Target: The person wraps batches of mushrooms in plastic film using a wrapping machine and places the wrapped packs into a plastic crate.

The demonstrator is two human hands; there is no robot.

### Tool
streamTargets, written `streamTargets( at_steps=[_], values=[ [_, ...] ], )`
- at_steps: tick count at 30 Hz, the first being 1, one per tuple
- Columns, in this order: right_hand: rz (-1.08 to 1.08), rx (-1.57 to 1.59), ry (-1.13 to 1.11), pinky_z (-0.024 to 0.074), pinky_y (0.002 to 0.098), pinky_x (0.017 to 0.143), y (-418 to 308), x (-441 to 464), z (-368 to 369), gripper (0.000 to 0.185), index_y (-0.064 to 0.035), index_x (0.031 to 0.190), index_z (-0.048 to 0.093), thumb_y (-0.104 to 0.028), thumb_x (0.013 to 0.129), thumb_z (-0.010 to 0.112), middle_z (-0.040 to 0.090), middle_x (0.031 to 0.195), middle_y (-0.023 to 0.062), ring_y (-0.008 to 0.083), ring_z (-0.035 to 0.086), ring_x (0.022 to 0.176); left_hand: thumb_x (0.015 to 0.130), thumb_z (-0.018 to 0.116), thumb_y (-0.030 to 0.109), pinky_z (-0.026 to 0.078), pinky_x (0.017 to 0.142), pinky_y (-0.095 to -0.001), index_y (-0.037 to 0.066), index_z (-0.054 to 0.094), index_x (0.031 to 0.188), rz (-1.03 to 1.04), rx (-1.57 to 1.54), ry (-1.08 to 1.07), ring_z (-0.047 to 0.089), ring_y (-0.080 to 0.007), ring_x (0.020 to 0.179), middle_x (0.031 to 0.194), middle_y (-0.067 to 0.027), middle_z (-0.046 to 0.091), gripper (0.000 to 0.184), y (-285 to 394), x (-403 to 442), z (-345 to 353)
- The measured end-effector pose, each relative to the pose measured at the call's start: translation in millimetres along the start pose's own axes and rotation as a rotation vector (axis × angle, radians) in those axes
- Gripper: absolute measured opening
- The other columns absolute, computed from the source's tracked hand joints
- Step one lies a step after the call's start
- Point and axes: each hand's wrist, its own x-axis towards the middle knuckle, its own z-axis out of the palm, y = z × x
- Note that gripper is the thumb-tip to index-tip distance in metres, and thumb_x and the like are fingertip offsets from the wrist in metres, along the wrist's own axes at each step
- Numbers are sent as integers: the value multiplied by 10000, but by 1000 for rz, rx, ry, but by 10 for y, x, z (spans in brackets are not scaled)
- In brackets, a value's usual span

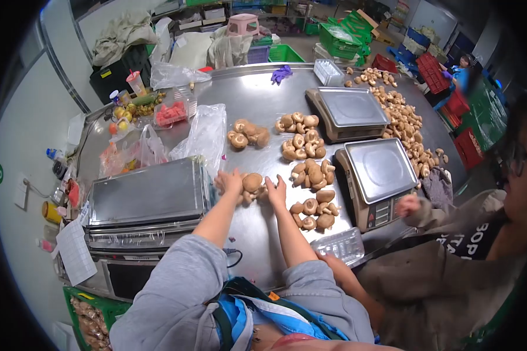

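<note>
Mushroom pile (252,182) on the steel desk (246,93)

It lies between the left hand (229,182) and right hand (277,192), near more mushroom clusters (314,174). The right fingers are spread, released; whether the left fingers grasp any mushroom, I cannot tell.

Both my sleeves are soft, heather-grey cloth: the left sleeve (178,286) fills the lower left-centre of the frame, the right sleeve (331,301) the lower centre-right. Each ends in creased, bunched folds around the elbow, leaving my forearms bare. My left hand (229,182) and right hand (276,192), near the middle of the frame, are bare too. At the bottom centre I wear a bright blue garment (275,316) with paler stripes, dark green edging (245,286) and a small orange tag (273,296).
</note>
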Motion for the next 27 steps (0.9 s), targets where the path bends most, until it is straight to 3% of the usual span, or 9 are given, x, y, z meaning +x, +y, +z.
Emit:
streamTargets(
  at_steps=[2, 5, 7, 10, 12, 15, 20, 24, 27],
  values=[
    [19, 52, -27, 320, 400, 1005, 32, 35, 10, 716, 27, 1280, 392, -440, 782, 607, 384, 1296, 249, 357, 387, 1205, 780, 526, 558, 277, 994, -549, 57, 308, 1327, -248, -8, 65, 285, -392, 1260, 1369, -224, 275, 773, -122, 34, 113],
    [-80, -249, -98, 349, 424, 978, 28, 13, 36, 736, -54, 1299, 400, -483, 745, 625, 372, 1319, 220, 380, 395, 1188, 771, 534, 570, 282, 997, -541, 95, 307, 1341, -200, 4, -37, 283, -417, 1251, 1363, -230, 278, 777, -224, 61, 165],
    [-74, -257, -78, 339, 410, 990, -100, -37, -36, 726, -45, 1288, 417, -470, 740, 633, 379, 1307, 230, 369, 394, 1195, 757, 559, 566, 295, 997, -527, 121, 313, 1344, -112, -20, -116, 300, -435, 1234, 1351, -234, 295, 777, -190, -80, 147],
    [-110, -222, -63, 329, 401, 1000, -182, 5, -70, 700, -36, 1253, 460, -444, 721, 664, 397, 1292, 232, 355, 394, 1202, 744, 579, 565, 299, 995, -521, 113, 312, 1345, -192, -71, -168, 320, -456, 1211, 1334, -238, 319, 799, -105, -87, 154],
    [-273, -295, 48, 375, 436, 943, -429, -14, -192, 698, -58, 1243, 473, -480, 717, 655, 378, 1308, 221, 379, 432, 1143, 761, 570, 549, 301, 998, -501, 106, 304, 1351, -168, -111, -152, 337, -443, 1206, 1323, -236, 337, 785, 107, -167, 3],
    [-431, -248, 121, 350, 417, 965, -1123, -129, -392, 660, -30, 1220, 482, -421, 724, 675, 388, 1288, 219, 369, 407, 1170, 837, 546, 429, 314, 1014, -397, 78, 299, 1354, 129, -261, -161, 350, -373, 1218, 1321, -244, 311, 671, 408, -261, -487],
    [-489, -190, 73, 324, 398, 993, -2047, -588, -93, 631, -7, 1211, 477, -373, 738, 676, 380, 1282, 232, 367, 374, 1205, 824, 527, 493, 314, 1002, -436, 81, 294, 1351, 209, -369, -58, 352, -389, 1219, 1313, -239, 337, 708, 459, -122, -1498],
    [-581, -44, -72, 336, 442, 972, -2125, -939, 800, 667, -21, 1258, 429, -353, 735, 675, 377, 1280, 243, 386, 390, 1177, 844, 508, 463, 342, 977, -433, 79, 375, 1306, 155, -351, -31, 392, -392, 1176, 1254, -255, 410, 615, -288, 394, -2278],
    [-462, -19, -238, 321, 437, 989, -2110, -1372, 1502, 696, -24, 1274, 406, -356, 726, 678, 375, 1288, 237, 379, 374, 1193, 856, 503, 442, 359, 960, -430, 70, 453, 1254, 161, -353, -47, 424, -387, 1142, 1244, -258, 428, 547, -1006, 686, -2957]
  ],
)
